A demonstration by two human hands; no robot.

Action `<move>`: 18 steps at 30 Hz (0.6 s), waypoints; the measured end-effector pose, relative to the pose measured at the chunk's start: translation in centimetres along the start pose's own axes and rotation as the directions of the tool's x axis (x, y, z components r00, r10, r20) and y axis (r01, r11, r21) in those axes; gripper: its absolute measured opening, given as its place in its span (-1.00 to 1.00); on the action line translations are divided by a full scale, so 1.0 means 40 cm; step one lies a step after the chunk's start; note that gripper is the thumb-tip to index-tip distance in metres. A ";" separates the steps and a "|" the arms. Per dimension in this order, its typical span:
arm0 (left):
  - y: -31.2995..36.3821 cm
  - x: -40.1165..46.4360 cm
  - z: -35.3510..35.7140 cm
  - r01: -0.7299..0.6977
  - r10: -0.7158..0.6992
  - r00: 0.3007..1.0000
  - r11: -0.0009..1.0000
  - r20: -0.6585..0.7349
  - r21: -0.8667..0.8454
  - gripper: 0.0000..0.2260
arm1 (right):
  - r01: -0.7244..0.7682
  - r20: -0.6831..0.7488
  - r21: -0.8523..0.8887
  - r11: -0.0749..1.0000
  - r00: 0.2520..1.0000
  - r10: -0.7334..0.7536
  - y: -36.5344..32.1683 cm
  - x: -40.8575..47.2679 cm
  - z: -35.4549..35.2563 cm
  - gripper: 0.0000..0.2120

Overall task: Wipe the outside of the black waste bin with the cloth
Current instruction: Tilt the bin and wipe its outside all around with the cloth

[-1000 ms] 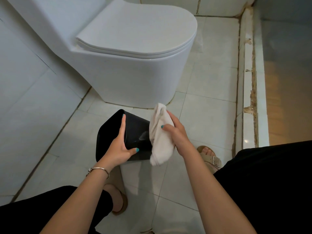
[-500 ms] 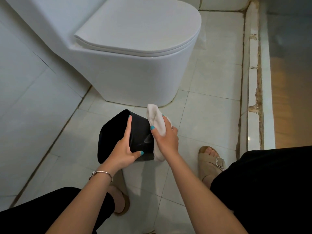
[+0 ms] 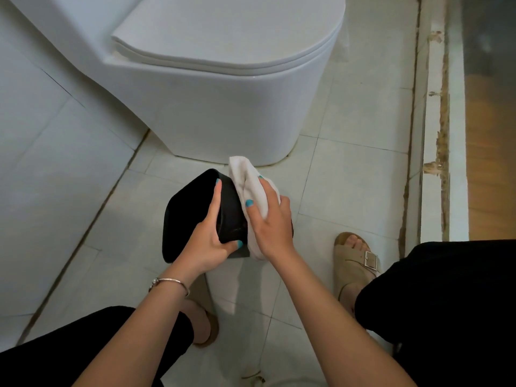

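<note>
R hand [image 3: 272, 219] pressed cloth [image 3: 255, 191] flat vs bin [image 3: 190, 213] side, fingers spread over it. L hand [image 3: 208, 238] gripped bin rim, thumb under. Bin tipped, off floor [image 3: 349, 191], toilet [image 3: 223, 88] at 12 o'clock. Sandal [image 3: 354, 261] at 4.

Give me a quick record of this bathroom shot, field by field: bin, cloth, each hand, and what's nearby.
bin: black waste bin, tipped, held off upright
cloth: white cloth, against the bin's right side
left hand: left hand grips the bin's edge
right hand: right hand presses the cloth to the bin, fingers spread
behind: white toilet, lid closed
floor: pale tiled floor
</note>
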State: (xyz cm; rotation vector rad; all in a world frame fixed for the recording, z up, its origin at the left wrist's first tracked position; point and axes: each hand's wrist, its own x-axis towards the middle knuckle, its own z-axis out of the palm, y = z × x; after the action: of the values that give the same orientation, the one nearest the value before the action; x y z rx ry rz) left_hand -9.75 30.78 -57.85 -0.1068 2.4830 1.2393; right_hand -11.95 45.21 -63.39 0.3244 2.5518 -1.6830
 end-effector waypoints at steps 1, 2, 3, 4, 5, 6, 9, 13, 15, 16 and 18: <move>-0.006 -0.003 -0.002 0.001 -0.001 1.000 1.000 -0.013 -0.026 0.10 | -0.031 0.002 -0.018 0.999 1.000 0.031 0.009 0.014 0.004 -0.50; -0.010 -0.007 -0.005 0.005 -0.007 1.000 0.999 -0.025 -0.047 0.10 | -0.078 0.002 -0.039 0.996 0.997 0.078 0.021 0.031 0.007 -0.50; -0.012 -0.010 -0.006 0.011 -0.013 0.999 0.998 -0.034 -0.059 0.10 | -0.131 0.000 -0.059 0.990 0.991 0.131 0.033 0.048 0.005 -0.50; -0.012 -0.012 -0.008 0.015 -0.018 0.999 0.998 -0.039 -0.062 0.10 | -0.177 -0.003 -0.072 0.982 0.984 0.178 0.044 0.063 0.001 -0.50; -0.011 -0.013 -0.009 0.015 -0.018 0.999 0.998 -0.041 -0.058 0.10 | -0.206 0.001 -0.077 0.976 0.978 0.207 0.053 0.073 -0.004 -0.50; -0.011 -0.014 -0.009 0.017 -0.019 0.999 0.999 -0.038 -0.050 0.10 | -0.215 0.014 -0.080 0.973 0.976 0.217 0.057 0.078 -0.007 -0.50; -0.017 -0.012 -0.007 0.021 -0.023 0.999 0.999 -0.028 -0.046 0.11 | -0.153 0.044 -0.094 0.984 0.987 0.158 0.034 0.060 -0.006 -0.48; -0.027 -0.003 -0.009 0.027 -0.028 1.000 0.998 -0.009 -0.059 0.10 | 0.020 0.047 -0.076 0.997 0.999 -0.016 -0.027 0.008 0.019 -0.46; -0.032 -0.001 -0.009 0.014 -0.014 1.000 0.998 -0.004 -0.061 0.08 | 0.095 0.047 -0.077 0.993 0.995 -0.091 -0.045 -0.006 0.028 -0.46; -0.034 -0.003 -0.009 0.012 -0.013 1.000 0.998 -0.003 -0.068 0.08 | 0.113 0.042 -0.088 0.990 0.993 -0.110 -0.045 -0.006 0.028 -0.46; -0.034 -0.010 -0.013 0.007 -0.009 1.000 0.997 -0.018 -0.080 0.09 | 0.108 0.025 -0.121 0.987 0.994 -0.106 -0.023 0.004 0.026 -0.47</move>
State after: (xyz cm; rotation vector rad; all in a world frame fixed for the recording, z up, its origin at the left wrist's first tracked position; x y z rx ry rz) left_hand -9.22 29.51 -58.44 -0.1491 2.4459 1.3409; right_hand -12.36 43.92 -63.02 0.1656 2.6884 -1.5446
